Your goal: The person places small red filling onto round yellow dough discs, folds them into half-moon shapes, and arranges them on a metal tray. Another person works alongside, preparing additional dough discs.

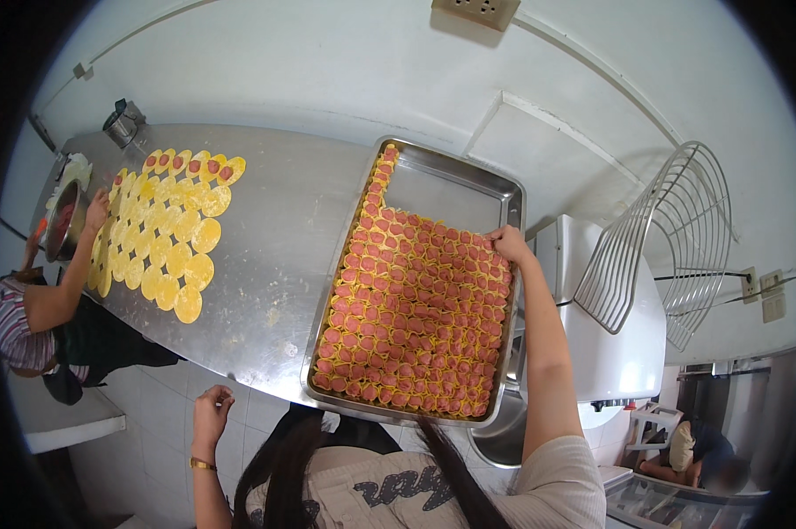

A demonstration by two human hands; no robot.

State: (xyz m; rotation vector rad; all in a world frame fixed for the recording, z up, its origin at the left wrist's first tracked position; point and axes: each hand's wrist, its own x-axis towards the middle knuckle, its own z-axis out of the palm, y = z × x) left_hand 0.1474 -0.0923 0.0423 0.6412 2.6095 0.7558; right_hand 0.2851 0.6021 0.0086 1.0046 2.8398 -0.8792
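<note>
A large metal tray holds tight rows of small open-topped dumplings, yellow wrappers round pink filling. At the far right end of the rows my right hand reaches in from the right side, its fingers closed on a dumpling that they partly hide. My left hand hangs in front of the table's near edge, left of the tray, with its fingers curled in and nothing visible in them. Flat yellow wrappers lie in overlapping rows on the left of the table, and the farthest row carries dabs of pink filling.
At the left, another person works over the wrappers beside a metal bowl of pink filling. A metal cup stands at the back of the steel table. Right of the tray are a white appliance and a wire rack.
</note>
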